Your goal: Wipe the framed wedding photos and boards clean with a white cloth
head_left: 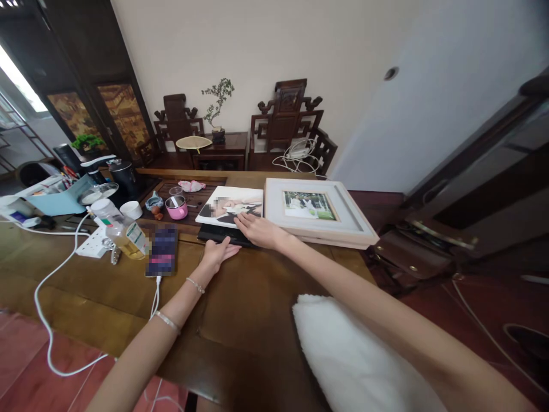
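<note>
A photo album [229,206] with a printed cover lies on a flat black box [214,234] on the wooden table [253,297]. My right hand [257,229] rests palm down on the album's near right corner, fingers stretched out. My left hand [217,253] lies flat on the table against the front edge of the black box, fingers extended. A white framed photo [315,209] sits just right of the album.
A phone [162,250] on a white charging cable, a plastic bottle [120,232], a power strip [95,243], a pink cup [176,207] and a kettle [124,174] crowd the table's left. A white fluffy cushion [355,355] lies near me. Carved chairs [285,123] stand behind.
</note>
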`<state>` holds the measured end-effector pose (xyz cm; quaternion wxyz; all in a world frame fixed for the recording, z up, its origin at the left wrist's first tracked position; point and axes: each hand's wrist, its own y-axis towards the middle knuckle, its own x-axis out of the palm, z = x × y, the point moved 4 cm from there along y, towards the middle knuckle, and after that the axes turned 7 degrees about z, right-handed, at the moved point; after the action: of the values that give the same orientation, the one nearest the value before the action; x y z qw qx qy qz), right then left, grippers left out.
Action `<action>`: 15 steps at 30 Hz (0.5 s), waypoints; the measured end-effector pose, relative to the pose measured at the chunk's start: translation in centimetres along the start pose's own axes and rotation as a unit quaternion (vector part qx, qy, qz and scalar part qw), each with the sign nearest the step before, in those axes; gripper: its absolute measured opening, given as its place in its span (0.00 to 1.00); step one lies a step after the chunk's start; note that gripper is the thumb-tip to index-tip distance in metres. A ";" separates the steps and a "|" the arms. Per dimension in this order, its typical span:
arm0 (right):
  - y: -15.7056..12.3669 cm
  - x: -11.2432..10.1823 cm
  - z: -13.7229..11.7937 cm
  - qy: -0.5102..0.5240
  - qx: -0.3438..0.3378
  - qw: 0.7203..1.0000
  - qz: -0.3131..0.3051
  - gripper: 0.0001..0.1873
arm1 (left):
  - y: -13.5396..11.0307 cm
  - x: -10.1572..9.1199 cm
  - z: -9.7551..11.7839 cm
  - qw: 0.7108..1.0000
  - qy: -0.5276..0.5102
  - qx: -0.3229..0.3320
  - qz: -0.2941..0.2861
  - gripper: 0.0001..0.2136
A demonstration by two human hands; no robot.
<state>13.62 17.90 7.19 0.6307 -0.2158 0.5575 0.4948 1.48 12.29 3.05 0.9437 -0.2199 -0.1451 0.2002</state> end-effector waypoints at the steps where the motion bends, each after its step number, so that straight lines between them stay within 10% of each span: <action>1: -0.3 0.1 -0.2 0.009 0.003 1.000 0.001 0.26 | 0.2 0.1 0.1 1.000 -0.004 -0.003 0.000 0.11; 15: -2.5 -1.0 -0.8 0.127 0.036 0.991 0.013 0.24 | 1.5 -0.3 1.3 0.983 -0.012 -0.112 -0.144 0.19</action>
<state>15.47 15.78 7.19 0.5560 -0.2466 0.6532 0.4510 0.34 13.82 3.40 0.9303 -0.2983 -0.2083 0.0477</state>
